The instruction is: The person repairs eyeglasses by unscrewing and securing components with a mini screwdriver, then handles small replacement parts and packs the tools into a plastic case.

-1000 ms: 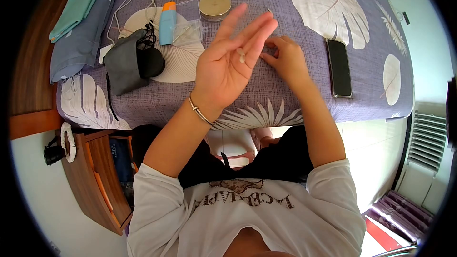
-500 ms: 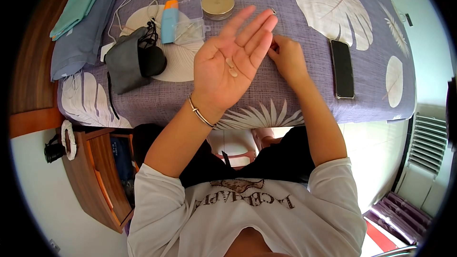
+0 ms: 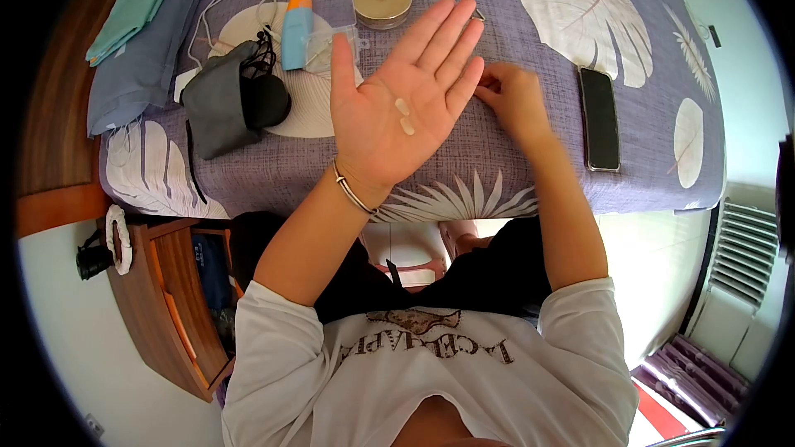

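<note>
My left hand [image 3: 393,108] is palm up above the bed, its fingers stretched out and the thumb apart. Two small pale oval pieces [image 3: 404,116] lie loose on that palm; their kind is not clear. Close to its right, my right hand [image 3: 515,103] is low over the patterned bedspread [image 3: 464,145], with thumb and fingertips pinched together. What that pinch holds, if anything, is too small to make out. A small metallic thing [image 3: 479,15] shows partly behind the left fingertips.
Beyond my left hand are a round gold-lidded tin [image 3: 383,2], a clear plastic box [image 3: 334,12] and a blue bottle with orange cap [image 3: 296,37]. A grey pouch [image 3: 217,108] lies left, folded cloths [image 3: 149,50] farther left. A phone [image 3: 599,120] lies right.
My left hand has flattened out, its thumb swinging away to the left and its fingers straightening. My right hand has shifted slightly to the right, still pinched.
</note>
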Action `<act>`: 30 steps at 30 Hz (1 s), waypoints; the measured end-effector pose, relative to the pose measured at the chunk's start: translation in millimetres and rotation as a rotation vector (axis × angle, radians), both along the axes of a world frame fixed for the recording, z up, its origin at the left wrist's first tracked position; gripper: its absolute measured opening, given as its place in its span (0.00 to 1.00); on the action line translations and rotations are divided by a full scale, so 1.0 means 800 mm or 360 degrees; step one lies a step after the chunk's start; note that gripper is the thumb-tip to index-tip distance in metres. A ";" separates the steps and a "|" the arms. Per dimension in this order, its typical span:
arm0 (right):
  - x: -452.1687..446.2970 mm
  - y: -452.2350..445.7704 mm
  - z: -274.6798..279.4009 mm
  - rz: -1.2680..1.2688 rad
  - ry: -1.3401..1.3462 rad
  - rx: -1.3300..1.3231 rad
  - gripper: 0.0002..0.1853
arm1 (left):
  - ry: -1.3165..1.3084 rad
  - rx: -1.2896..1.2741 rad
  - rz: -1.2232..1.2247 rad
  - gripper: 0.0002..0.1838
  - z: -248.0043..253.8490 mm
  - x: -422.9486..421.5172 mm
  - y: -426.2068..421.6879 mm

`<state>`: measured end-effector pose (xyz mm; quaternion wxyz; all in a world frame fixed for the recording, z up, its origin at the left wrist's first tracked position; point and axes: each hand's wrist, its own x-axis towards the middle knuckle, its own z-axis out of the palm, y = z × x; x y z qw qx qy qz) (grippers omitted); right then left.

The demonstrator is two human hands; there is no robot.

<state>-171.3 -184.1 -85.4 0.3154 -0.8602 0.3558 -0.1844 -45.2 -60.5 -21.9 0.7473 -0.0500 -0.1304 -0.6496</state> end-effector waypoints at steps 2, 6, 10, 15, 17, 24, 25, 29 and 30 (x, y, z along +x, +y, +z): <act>0.004 0.004 0.002 0.0008 0.0032 -0.0017 0.08 | 0.0021 -0.0034 -0.0027 0.45 0.002 0.000 0.001; 0.005 0.006 0.004 0.0015 0.0070 -0.0076 0.05 | -0.0047 -0.0101 -0.0038 0.43 0.002 0.001 0.002; -0.004 -0.005 0.001 0.0084 0.0041 0.0160 0.06 | -0.0023 -0.0072 0.0068 0.42 -0.006 0.009 -0.002; -0.021 -0.019 0.002 0.0008 -0.0182 0.0638 0.08 | 0.0111 0.0048 0.0194 0.39 -0.054 0.028 -0.013; -0.025 -0.024 -0.005 -0.0021 -0.0281 0.0804 0.09 | 0.0146 0.0183 0.0176 0.37 -0.070 0.028 -0.016; -0.016 -0.008 0.008 -0.0016 0.0087 0.0179 0.09 | 0.0125 0.0315 0.0085 0.36 -0.098 0.022 -0.024; -0.013 -0.006 0.008 -0.0037 0.0106 0.0078 0.09 | 0.0108 0.0333 0.0085 0.36 -0.100 0.022 -0.024; -0.004 -0.005 0.000 0.0010 0.0102 0.0057 0.09 | 0.0120 0.0337 0.0076 0.35 -0.101 0.021 -0.025; -0.003 -0.003 0.002 -0.0001 0.0137 0.0060 0.09 | 0.0120 0.0335 0.0075 0.35 -0.101 0.021 -0.025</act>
